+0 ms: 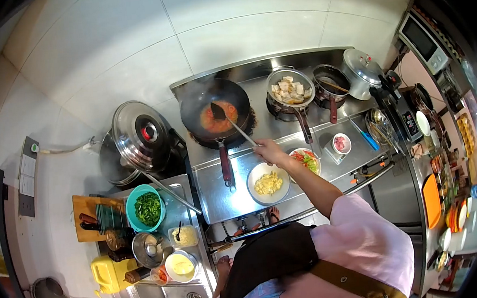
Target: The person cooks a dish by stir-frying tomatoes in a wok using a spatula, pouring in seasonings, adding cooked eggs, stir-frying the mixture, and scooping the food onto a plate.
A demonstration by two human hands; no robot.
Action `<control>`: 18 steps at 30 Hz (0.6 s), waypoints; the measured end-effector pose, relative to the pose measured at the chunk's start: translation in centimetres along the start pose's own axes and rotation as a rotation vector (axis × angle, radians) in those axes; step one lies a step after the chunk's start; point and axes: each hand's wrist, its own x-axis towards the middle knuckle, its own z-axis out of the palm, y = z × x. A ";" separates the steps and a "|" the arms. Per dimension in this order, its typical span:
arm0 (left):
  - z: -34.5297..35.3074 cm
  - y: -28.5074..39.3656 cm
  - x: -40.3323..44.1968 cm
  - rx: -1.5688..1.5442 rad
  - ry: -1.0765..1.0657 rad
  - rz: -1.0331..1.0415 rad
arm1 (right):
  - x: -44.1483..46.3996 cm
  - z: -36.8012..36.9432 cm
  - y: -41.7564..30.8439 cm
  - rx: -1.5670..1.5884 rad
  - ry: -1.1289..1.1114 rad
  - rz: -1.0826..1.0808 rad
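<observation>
— Holding what in the right hand (270, 152)?
— Closed in a firm grip around the spatula (217, 111), dipping into red sauce (208, 118) in the wok (191, 99), at eleven o'clock.
— And the left hand (224, 265)?
— Low, near six; can't tell how open or whether holding anything.

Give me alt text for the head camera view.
A right hand holds a long-handled black spatula in red sauce inside a round black wok. Nearby sit a round white bowl of yellow food, a dark-handled round pan of pale chunks and a round turquoise bowl of chopped greens.
</observation>
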 end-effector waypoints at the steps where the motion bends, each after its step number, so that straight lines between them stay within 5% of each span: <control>1: -0.2 -0.3 0.0 -0.013 -0.035 0.029 | -0.1 -0.1 0.1 -0.035 0.056 -0.025; 6: 0.1 -1.2 -0.8 -0.024 0.055 -0.022 | 0.0 -0.8 0.8 -0.295 0.236 -0.251; 12: -1.3 -2.5 0.6 0.523 -0.086 0.150 | -1.0 -1.1 0.0 -0.165 0.098 -0.105; 15: -1.9 -3.7 1.9 0.992 -0.045 0.702 | -1.5 -1.1 -0.1 -0.115 0.079 -0.116; 18: -1.3 -3.8 1.3 0.413 -0.098 0.445 | -1.9 -1.3 -0.9 0.148 -0.044 -0.021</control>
